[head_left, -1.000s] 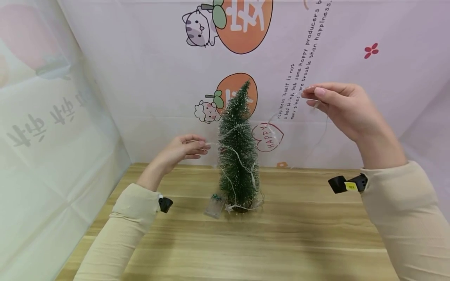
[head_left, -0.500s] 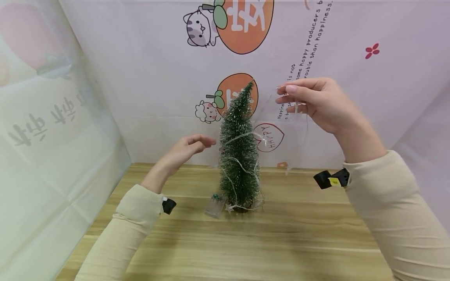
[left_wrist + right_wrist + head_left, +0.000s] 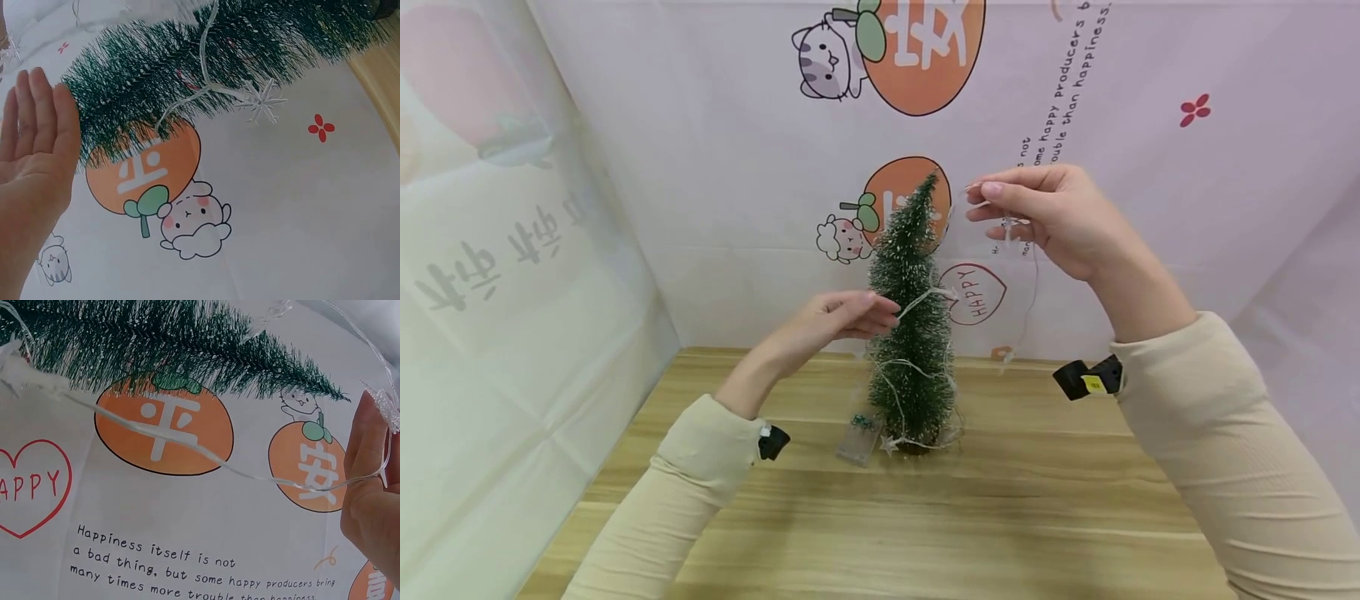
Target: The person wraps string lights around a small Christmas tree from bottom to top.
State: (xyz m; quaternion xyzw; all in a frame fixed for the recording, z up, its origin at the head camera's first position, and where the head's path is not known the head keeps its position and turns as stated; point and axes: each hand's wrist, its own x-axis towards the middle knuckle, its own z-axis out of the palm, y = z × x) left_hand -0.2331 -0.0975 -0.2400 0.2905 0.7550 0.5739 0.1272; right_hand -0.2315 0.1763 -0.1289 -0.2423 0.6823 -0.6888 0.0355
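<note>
A small green frosted Christmas tree (image 3: 913, 250) stands upright, its tip bent to the right. Clear string lights (image 3: 256, 474) loop round its lower and middle parts. Beside the tree's left side, my left hand (image 3: 842, 321) has its fingers extended; the left wrist view shows them straight, with nothing gripped. A snowflake charm (image 3: 259, 101) on the wire hangs by the branches. To the right of the treetop, my right hand (image 3: 1052, 208) pinches the string lights between thumb and fingertips. A length of wire with a charm (image 3: 1006, 357) dangles below this hand.
A clear battery box (image 3: 857, 440) lies at the tree's foot on the left, near a star charm (image 3: 889, 446). The wooden table (image 3: 1037, 500) meets a printed white cloth backdrop (image 3: 737, 167) behind and at the sides.
My right hand has moved left toward the treetop with the string lights. My left hand has let go of the wire and moved right, in front of the tree's left edge.
</note>
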